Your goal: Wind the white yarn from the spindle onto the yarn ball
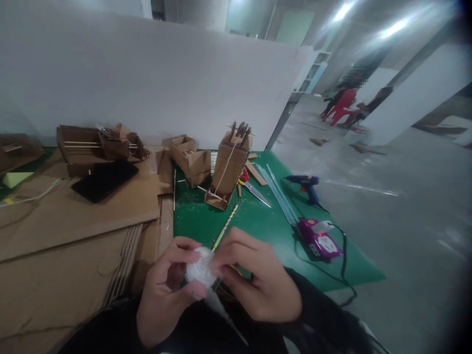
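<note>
A ball of white string (201, 268) is held low in front of me, over my lap at the table's near edge. My left hand (165, 290) grips it from the left, thumb below and fingers above. On its right side, my right hand (254, 275) has thumb and fingertips pinched together against the ball; whether they hold a loose strand is hidden. Beneath the ball a whitish tapering length (219, 307) slants down to the right, ending in a thin point. A yellow patterned pencil (225, 227) lies just beyond my hands.
On the green table (258, 231) are a tall cardboard model (228, 167), scissors (256, 192), clear glue sticks (278, 191), a glue gun (306, 184) and a purple power strip (319, 238) with a cord. Cardboard sheets (118, 211) and a black phone (105, 181) lie left.
</note>
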Tool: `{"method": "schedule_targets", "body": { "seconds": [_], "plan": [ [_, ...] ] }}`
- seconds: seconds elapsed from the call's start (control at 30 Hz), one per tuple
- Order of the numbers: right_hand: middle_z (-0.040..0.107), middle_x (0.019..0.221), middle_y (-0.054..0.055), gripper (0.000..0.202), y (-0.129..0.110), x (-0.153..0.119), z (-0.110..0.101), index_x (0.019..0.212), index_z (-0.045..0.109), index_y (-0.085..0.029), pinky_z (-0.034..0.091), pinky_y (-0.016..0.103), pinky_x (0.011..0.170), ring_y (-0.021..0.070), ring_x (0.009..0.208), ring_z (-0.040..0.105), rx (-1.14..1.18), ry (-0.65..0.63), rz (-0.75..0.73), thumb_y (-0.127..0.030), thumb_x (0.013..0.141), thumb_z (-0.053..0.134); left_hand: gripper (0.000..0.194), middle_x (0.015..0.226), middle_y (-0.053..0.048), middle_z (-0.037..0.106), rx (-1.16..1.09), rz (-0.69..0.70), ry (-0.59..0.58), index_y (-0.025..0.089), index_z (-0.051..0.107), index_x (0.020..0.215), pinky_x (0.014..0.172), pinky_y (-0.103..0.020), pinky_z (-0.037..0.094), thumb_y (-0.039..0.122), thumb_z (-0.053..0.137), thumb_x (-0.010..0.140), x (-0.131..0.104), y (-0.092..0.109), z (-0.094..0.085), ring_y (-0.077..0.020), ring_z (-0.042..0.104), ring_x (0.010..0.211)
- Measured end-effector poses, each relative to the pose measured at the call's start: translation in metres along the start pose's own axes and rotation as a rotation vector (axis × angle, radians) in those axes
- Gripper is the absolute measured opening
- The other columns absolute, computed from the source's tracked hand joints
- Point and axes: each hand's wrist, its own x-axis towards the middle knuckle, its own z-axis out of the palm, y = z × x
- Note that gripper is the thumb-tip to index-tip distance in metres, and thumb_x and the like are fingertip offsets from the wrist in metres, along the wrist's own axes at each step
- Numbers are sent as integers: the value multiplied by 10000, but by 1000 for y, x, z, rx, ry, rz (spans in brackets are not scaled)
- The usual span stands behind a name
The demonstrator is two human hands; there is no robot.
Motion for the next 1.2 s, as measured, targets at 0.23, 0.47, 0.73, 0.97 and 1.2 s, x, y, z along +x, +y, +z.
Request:
{"method": "schedule_targets", "body": {
  "seconds": [0.23,0.47,0.73,0.97,1.2],
  "plan": [
    [590,755,22,123,34,4,11,840,673,-158,420,246,623,126,665,522,187,111,104,-228,914,604,516,1102,-39,652,-43,-236,25,308,686,1184,819,-182,531,218,840,699,-5,11,4,-172,665,978],
    [549,694,-5,299,45,-6,39,797,611,-161,385,220,556,114,607,472,436,156,379,-437,913,593,446,1149,-34,702,128,-182,100,303,721,1090,878,-220,539,160,842,685,-7,13,2,-205,666,1060],
    [556,715,16,340,30,-18,67,746,612,-159,412,256,628,143,661,470,352,96,308,-451,914,568,395,1115,-2,629,216,-7,202,303,610,1071,950,-270,480,214,806,739,-8,3,8,-206,609,1127],
    [500,652,-12,167,-5,-27,54,703,564,-171,323,240,550,115,596,442,138,20,280,-165,864,518,293,1041,-7,561,290,172,215,275,681,934,788,-240,498,115,802,721,-1,-6,0,-175,576,969],
    [548,723,18,124,-11,-14,17,837,610,-160,385,232,599,130,668,503,59,-3,84,-91,873,513,155,1061,-31,614,154,68,103,306,738,942,777,-241,530,312,762,789,-3,-3,1,-185,613,967]
  ]
}}
